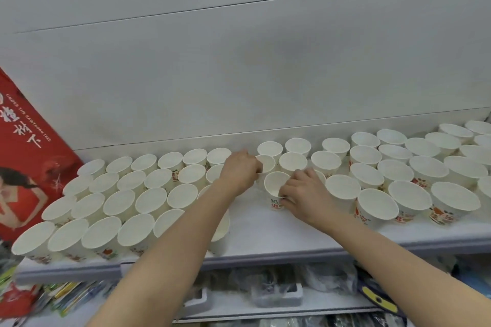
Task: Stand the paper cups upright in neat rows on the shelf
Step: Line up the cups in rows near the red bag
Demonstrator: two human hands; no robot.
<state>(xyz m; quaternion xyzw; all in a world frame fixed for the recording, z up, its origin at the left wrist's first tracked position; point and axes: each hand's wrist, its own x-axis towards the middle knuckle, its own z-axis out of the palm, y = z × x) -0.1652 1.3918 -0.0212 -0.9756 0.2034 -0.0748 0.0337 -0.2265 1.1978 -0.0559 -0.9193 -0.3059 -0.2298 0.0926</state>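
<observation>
Several white paper cups with red print stand upright in rows on a white shelf (255,223), one block at the left (125,202) and one at the right (398,167). A gap of bare shelf lies between them near the front. My left hand (240,170) grips the rim of a cup (267,163) in the middle rows. My right hand (305,194) pinches the side of another upright cup (275,184) just in front of it. Both forearms reach in from below and hide a few cups.
A red printed box (24,156) leans at the shelf's left end. The grey back wall (239,74) rises behind the cups. Below the shelf edge (265,257), a lower shelf holds plastic-wrapped goods (273,289) and coloured packets (63,295).
</observation>
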